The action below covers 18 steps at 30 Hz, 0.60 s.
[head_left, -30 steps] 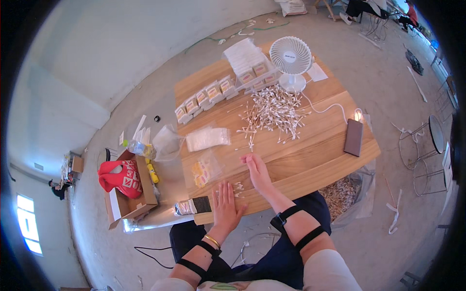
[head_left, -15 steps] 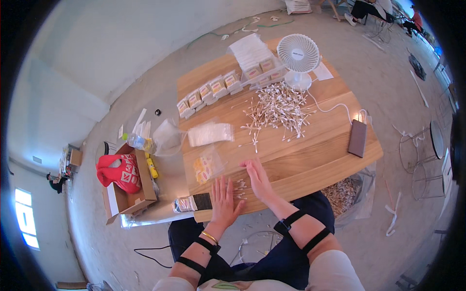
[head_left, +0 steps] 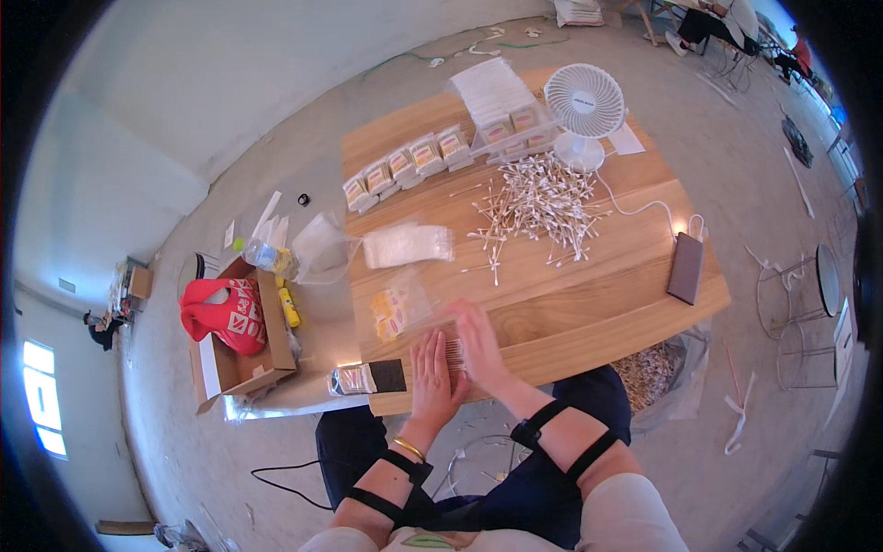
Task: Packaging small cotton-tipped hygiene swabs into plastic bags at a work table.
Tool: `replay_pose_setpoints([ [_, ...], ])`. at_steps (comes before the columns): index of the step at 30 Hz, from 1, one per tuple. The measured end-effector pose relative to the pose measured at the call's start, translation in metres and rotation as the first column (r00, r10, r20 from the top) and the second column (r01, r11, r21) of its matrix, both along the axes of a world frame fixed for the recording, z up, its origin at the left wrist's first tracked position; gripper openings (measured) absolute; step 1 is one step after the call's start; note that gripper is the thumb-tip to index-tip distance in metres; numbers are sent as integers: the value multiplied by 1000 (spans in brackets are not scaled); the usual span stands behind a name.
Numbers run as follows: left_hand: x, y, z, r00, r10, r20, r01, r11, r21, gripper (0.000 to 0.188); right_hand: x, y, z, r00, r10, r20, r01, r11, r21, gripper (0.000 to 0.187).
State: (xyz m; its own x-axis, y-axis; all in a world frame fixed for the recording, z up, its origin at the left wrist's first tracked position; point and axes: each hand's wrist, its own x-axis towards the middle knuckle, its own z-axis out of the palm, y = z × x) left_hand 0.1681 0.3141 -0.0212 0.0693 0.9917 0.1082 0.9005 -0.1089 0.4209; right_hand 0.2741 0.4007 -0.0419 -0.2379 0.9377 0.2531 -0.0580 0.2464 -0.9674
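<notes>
On the table's near edge, a small row of cotton swabs (head_left: 454, 356) lies between my two hands. My left hand (head_left: 430, 375) rests flat along the row's left side, fingers stretched out. On the other side stands my right hand (head_left: 479, 348), on its edge with fingers extended and a little blurred; its palm faces the swabs. To the left of my left hand lies a clear pack of swabs (head_left: 349, 379) beside a dark flat piece (head_left: 387, 375). Just beyond my hands is a clear bag with yellow printed cards (head_left: 390, 311). A large loose heap of cotton swabs (head_left: 543, 204) spreads farther off.
Packed swab bags (head_left: 402, 168) line the far left edge, by a clear bin (head_left: 515, 138). A white fan (head_left: 584, 101) is wired to a power bank (head_left: 684, 267). Plastic sleeves (head_left: 409, 246) lie mid-left. A cardboard box (head_left: 271, 345) holds a red bag (head_left: 225, 315).
My right hand has moved left, closer to my left hand, narrowing the gap around the swabs. The swabs now sit in a tighter, more even row. The view has shifted slightly.
</notes>
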Motion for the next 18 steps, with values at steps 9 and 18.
replay_pose_setpoints([
  [9, 3, 4, 5, 959, 23, -283, -63, 989, -134, 88, 18, 24, 9, 987, -152, -41, 148, 985, -92, 38],
  [18, -2, -2, 13, 957, -8, -289, -38, 987, -154, 91, 41, 31, 21, 992, -109, 68, 107, 994, 30, 26],
])
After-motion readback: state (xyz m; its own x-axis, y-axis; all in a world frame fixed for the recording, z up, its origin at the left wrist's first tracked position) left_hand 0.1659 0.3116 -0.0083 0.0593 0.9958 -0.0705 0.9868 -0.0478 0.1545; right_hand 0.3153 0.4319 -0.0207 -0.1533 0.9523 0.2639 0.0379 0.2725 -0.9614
